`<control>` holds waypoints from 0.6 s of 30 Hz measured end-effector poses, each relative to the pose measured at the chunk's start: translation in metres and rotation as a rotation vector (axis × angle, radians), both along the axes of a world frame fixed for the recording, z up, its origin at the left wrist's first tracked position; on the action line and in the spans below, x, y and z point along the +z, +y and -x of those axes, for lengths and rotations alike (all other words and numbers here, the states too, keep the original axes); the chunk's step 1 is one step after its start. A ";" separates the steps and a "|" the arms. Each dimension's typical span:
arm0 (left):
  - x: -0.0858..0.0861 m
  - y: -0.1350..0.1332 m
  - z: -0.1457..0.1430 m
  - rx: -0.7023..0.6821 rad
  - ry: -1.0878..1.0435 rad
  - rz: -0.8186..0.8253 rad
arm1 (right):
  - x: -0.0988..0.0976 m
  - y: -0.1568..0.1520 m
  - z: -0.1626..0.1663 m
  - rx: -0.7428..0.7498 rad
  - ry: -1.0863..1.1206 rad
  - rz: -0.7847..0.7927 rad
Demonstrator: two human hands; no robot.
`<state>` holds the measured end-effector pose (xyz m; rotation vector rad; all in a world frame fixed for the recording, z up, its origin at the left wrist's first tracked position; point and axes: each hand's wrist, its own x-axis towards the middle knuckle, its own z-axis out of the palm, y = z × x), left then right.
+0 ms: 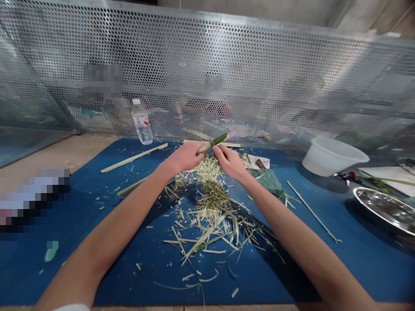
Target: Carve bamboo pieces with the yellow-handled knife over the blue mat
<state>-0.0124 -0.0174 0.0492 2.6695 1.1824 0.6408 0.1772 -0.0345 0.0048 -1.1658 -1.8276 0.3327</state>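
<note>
A short piece of plant stalk [219, 139], green at its far end and pale where peeled, is held over the middle of the blue mat. My left hand [187, 157] is closed on its pale lower end. My right hand [230, 162] is pinched against its near side, with thumb and fingertips together; whether something small sits in that pinch is hidden. Beneath both hands spreads a heap of pale and green shavings [212, 194]. A dark green block [268, 182] lies beside my right wrist, with a printed packet [259, 161] behind it.
A perforated metal screen [181, 56] stands behind the blue mat [129, 259]. A water bottle [142, 127] is at back left, near a pale strip [134, 158]. On the right are a white plastic tub [327, 157], a metal bowl [385, 209] and a thin stick [313, 211].
</note>
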 end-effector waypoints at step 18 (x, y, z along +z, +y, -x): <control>0.008 -0.008 -0.005 0.013 -0.215 0.179 | -0.021 0.005 -0.010 -0.066 -0.146 -0.220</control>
